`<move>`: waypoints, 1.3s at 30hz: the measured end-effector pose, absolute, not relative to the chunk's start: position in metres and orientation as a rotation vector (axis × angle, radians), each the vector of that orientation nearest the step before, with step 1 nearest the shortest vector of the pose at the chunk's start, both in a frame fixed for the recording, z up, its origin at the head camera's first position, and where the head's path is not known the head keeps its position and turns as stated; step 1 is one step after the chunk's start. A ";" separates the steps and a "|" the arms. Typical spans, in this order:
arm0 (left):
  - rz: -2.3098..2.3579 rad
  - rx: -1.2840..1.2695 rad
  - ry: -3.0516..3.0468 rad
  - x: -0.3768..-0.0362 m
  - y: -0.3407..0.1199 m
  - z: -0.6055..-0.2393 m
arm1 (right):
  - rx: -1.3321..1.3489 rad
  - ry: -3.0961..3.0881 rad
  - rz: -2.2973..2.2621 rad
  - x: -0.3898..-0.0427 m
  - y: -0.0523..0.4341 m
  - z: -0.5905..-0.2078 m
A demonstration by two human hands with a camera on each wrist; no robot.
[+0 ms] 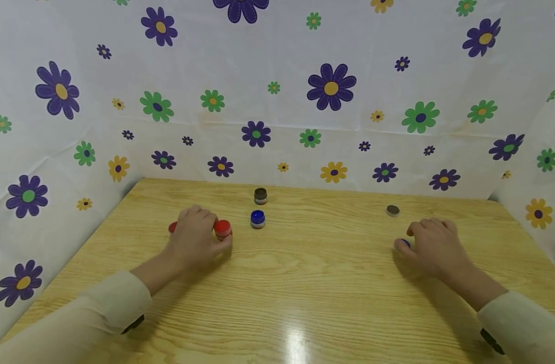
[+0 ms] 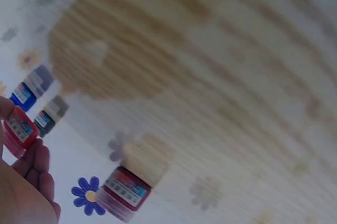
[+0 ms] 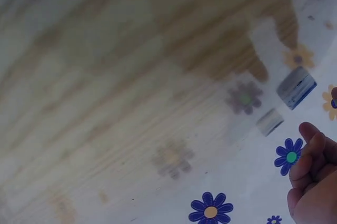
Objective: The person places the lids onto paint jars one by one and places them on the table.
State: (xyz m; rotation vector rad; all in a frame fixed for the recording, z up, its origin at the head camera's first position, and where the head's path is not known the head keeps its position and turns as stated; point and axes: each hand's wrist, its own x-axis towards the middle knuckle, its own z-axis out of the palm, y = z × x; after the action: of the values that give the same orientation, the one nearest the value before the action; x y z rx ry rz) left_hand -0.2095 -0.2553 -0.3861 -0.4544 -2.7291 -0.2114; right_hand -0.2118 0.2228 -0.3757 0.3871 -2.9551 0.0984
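Observation:
My left hand (image 1: 210, 235) rests on the wooden table (image 1: 304, 283) and pinches a small red-capped jar (image 1: 222, 228) between thumb and fingers. The left wrist view shows the same red jar (image 2: 20, 132) against my fingertips (image 2: 37, 163). A second red jar (image 1: 172, 227) stands just left of that hand, also seen as the red jar (image 2: 124, 193). My right hand (image 1: 414, 242) lies on the table to the right, its fingers curled over a small blue piece (image 1: 405, 243) that is mostly hidden. In the right wrist view only the fingers (image 3: 310, 171) show, blurred.
A blue-capped jar (image 1: 257, 219) and a dark brown jar (image 1: 260, 195) stand mid-table, right of my left hand. A small dark round piece (image 1: 392, 210) lies beyond my right hand. Flowered white sheeting (image 1: 332, 91) walls the table at the back and both sides.

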 end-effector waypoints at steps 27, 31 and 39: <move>-0.100 -0.219 -2.913 -0.228 -0.268 -0.388 | 0.356 -3.078 0.088 -0.218 0.226 -0.379; -0.097 -0.222 -2.949 -0.230 -0.260 -0.386 | 0.357 -3.093 0.088 -0.218 0.226 -0.379; -0.105 -0.297 -2.977 -0.234 -0.230 -0.385 | 0.371 -3.088 0.075 -0.217 0.226 -0.382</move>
State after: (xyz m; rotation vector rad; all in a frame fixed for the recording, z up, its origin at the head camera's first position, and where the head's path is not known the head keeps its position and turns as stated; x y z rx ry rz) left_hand -0.2342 -0.2299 -0.3846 -0.2973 -2.9772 -0.1050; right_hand -0.2174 0.2260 -0.3817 0.3706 -3.0883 0.0751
